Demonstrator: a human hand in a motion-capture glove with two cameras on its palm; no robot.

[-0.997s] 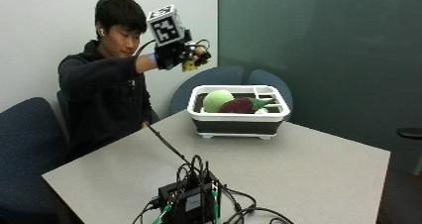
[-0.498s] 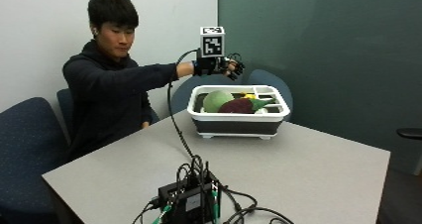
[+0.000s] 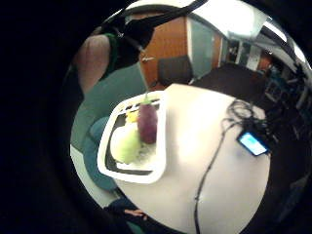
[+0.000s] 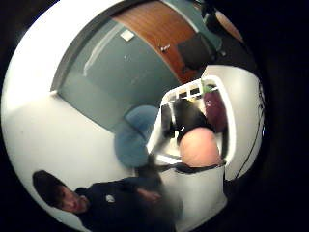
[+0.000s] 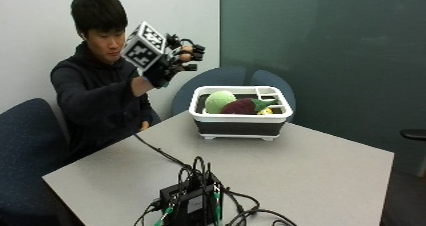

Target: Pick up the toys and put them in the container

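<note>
The gloved right hand (image 5: 166, 61) is raised in the air beside the white container (image 5: 241, 117), well above the surface (image 5: 313, 171) and clear of the container's rim. Its fingers (image 5: 190, 50) look loosely curled and hold nothing that shows. The toys lie inside the container: a green cabbage toy (image 5: 218, 101), a purple eggplant toy (image 5: 243, 106) touching it, and a bit of a yellow toy (image 5: 265, 111) beside the eggplant.

Judging by this, no toy is left on the surface, so the placing step looks done; any next move would call for finding a toy outside the container, and none shows.

The little finger side palm view looks down into the container (image 3: 158, 141), showing the eggplant (image 3: 147, 123) lying against the cabbage (image 3: 126, 143) and the yellow toy (image 3: 131, 117) at their end. The outside view shows the hand's height and pose instead.
</note>
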